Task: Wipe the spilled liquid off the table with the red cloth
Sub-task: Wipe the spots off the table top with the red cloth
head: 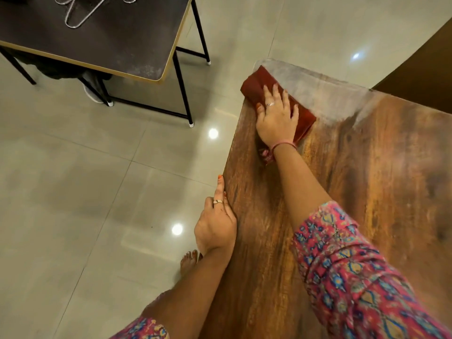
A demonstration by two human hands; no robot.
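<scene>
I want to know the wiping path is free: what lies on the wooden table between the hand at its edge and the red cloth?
Nothing: in the head view, only bare wooden table lies between the left hand and the red cloth.

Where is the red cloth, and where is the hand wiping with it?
red cloth (pixel 254 87): head view, on its far folded end.
right hand (pixel 276 118): head view, on the back of the hand.

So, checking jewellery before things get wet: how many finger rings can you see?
2. One ring is on the right hand, which presses the red cloth; another ring is on the left hand at the table edge. Hidden fingers might carry more.
</scene>
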